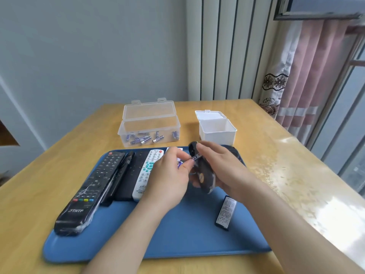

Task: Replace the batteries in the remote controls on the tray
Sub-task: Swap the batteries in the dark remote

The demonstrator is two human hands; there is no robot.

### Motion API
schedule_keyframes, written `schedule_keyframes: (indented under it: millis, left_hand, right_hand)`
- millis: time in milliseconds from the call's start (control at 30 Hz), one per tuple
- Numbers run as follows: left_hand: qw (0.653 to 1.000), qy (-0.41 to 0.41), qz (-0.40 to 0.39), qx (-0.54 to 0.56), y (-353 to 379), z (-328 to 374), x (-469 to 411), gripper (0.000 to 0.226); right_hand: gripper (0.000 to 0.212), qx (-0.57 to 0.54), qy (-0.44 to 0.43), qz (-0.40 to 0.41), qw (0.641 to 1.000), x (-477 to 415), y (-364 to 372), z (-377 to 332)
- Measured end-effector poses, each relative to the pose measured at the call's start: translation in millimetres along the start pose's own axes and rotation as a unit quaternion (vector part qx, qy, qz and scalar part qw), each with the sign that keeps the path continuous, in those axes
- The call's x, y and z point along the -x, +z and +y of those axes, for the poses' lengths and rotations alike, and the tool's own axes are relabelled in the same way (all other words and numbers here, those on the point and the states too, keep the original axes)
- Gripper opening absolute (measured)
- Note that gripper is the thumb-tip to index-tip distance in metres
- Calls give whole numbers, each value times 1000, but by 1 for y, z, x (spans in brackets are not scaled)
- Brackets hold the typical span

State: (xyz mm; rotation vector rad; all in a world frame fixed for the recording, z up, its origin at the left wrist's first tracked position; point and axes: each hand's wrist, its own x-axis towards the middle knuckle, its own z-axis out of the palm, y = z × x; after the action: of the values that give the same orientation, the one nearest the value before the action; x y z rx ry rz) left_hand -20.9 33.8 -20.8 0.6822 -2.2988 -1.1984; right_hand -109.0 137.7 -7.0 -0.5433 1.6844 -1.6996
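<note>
Over tray [187, 234], our right hand [223, 165] grips black remote [205, 175], left hand [169, 175] pinches battery [196, 156]; battery-swap step, next: mind polarity.

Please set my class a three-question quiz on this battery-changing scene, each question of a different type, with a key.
1. True or false: the clear box holding the loose batteries has its lid shut.
2. The right hand holds the black remote. What does the left hand pinch against it? A) a battery B) a screwdriver C) a coin
3. Fill in: the detached battery cover lies on the blue ____.
Key: 1 false; 2 A; 3 tray.
</note>
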Motion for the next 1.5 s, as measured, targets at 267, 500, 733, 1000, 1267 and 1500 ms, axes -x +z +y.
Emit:
schedule_keyframes:
  millis: [267,500,733,1000,1267,1500]
  left_hand:
    - [991,99,59,70,-10,6,-3,17]
    - [988,139,43,53,-18,6,-4,17]
    - [972,229,45,3,-14,9,3,17]
    - [939,297,162,54,-21,16,4,20]
    - [943,300,113,91,-17,17,7,34]
    - [942,312,120,24,-13,16,7,28]
  right_hand:
    - [22,-206,-21,-94,974,11,-12,-9]
    - [14,-213,-34,-106,971,11,-10,-6]
    - [31,-202,-37,-122,971,9,-12,-2]
    - [40,-308,30,-112,944,13,1,-7]
    - [36,-348,38,-95,932,13,8,-6]
    - [39,-336,13,-67,939,13,9,-5]
